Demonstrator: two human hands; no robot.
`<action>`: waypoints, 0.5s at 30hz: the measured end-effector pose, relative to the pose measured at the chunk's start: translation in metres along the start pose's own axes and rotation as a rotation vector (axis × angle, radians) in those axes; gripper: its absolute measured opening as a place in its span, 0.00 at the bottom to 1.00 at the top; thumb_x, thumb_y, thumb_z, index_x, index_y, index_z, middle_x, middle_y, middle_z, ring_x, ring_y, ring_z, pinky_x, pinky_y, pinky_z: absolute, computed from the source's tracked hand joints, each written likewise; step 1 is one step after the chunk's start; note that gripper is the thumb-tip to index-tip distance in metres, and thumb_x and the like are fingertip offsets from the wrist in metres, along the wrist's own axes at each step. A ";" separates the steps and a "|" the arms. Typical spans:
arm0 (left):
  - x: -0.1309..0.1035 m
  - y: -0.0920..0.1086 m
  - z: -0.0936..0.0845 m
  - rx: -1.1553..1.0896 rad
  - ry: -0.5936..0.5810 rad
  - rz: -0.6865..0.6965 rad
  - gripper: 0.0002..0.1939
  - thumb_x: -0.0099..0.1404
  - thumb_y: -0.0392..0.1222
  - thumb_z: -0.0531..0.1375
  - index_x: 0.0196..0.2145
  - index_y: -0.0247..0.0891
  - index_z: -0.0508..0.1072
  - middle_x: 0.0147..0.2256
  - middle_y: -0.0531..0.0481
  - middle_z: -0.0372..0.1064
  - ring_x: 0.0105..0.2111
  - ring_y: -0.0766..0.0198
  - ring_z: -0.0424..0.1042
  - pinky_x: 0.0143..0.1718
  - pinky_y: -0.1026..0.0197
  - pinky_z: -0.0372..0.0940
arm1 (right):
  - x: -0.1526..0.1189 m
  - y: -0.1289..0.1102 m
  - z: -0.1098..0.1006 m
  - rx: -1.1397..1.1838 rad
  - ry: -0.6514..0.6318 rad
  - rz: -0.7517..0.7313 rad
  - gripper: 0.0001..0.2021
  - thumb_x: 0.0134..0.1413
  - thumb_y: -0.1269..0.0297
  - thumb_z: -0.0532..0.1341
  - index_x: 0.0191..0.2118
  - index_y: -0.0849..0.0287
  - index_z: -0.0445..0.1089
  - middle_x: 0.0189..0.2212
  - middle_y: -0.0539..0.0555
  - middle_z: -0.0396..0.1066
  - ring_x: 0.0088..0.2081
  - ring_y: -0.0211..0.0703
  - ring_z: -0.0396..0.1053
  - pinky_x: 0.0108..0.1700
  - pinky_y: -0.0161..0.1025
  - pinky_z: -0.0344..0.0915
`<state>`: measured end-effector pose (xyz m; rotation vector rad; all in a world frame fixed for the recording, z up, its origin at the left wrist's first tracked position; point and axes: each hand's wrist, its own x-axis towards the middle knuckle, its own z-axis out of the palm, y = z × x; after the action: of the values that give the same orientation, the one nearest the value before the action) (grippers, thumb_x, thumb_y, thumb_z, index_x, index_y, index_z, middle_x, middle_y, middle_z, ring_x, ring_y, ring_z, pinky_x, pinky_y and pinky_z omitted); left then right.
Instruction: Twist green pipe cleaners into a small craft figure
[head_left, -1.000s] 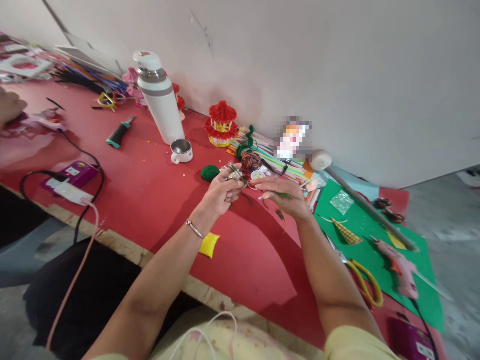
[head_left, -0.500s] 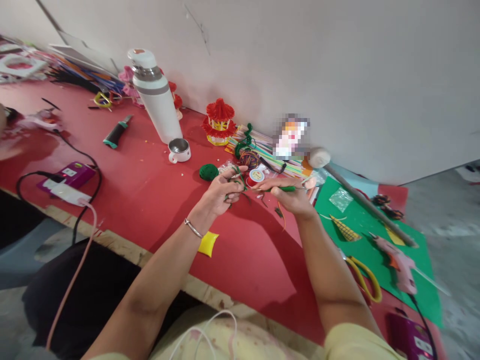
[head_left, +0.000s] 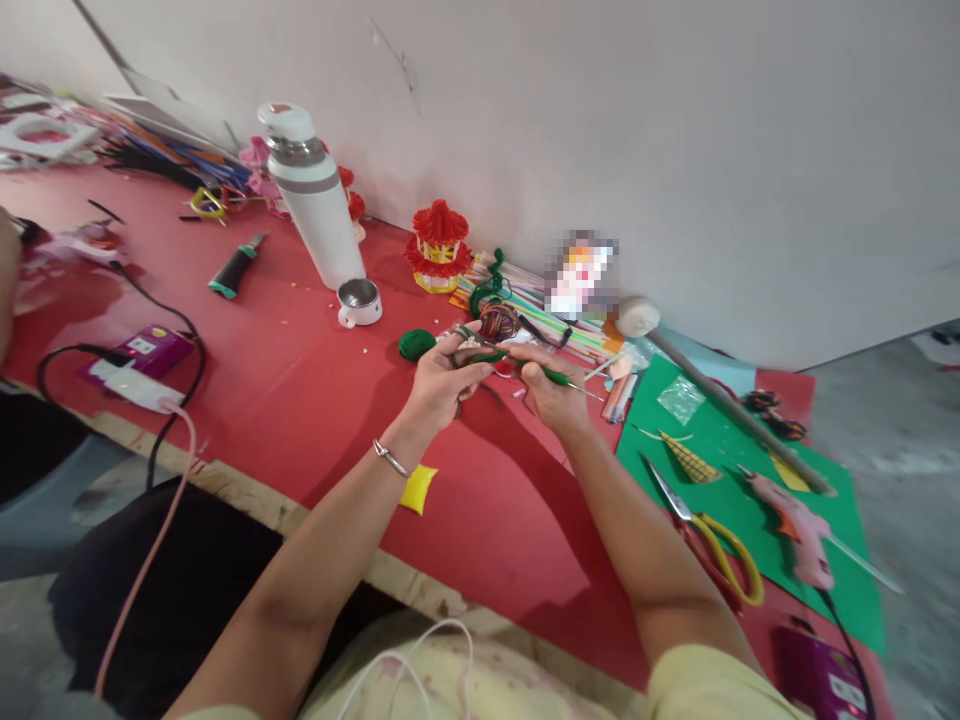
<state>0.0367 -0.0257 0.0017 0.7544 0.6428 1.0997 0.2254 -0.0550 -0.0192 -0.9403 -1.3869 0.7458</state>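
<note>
My left hand [head_left: 439, 388] is closed on green yarn [head_left: 489, 356], a small worked piece with a strand looped over the raised index finger. In my right hand [head_left: 559, 402] is a crochet hook with a green handle [head_left: 556, 377], gripped like a pencil. Its tip meets the yarn between the two hands, where the fine detail is too small to make out. A green yarn ball [head_left: 416, 346] lies just left of my left fingers. Behind the hands sits a multicoloured yarn ball [head_left: 499, 321].
A white bottle [head_left: 319, 215] and a steel-lined cup [head_left: 359, 302] stand at back left. A red-and-yellow lantern-like ornament [head_left: 439, 245] is at the wall. Scissors [head_left: 709, 535] and a pink glue gun [head_left: 791, 525] lie right. A yellow packet [head_left: 418, 490] rests near my left wrist.
My right hand has moved left, close to my left hand, bringing the crochet hook into the green yarn. The scissors' blades now show beside my right forearm.
</note>
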 end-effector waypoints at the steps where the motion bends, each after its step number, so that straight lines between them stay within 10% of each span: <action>1: 0.000 0.001 0.000 -0.004 -0.004 0.001 0.38 0.46 0.37 0.79 0.57 0.39 0.79 0.35 0.54 0.79 0.19 0.77 0.61 0.19 0.68 0.49 | -0.001 0.002 0.000 0.002 0.000 0.020 0.14 0.62 0.46 0.70 0.48 0.44 0.85 0.50 0.53 0.86 0.53 0.52 0.82 0.60 0.54 0.77; 15: 0.004 -0.001 -0.003 -0.023 0.034 0.044 0.33 0.45 0.38 0.80 0.50 0.38 0.82 0.30 0.54 0.76 0.19 0.77 0.58 0.19 0.69 0.48 | 0.000 0.014 0.000 0.109 0.039 0.135 0.21 0.58 0.38 0.69 0.45 0.49 0.85 0.43 0.54 0.85 0.39 0.45 0.79 0.41 0.44 0.77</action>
<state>0.0361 -0.0216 -0.0013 0.7342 0.6439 1.1606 0.2264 -0.0486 -0.0314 -0.9648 -1.2455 0.8916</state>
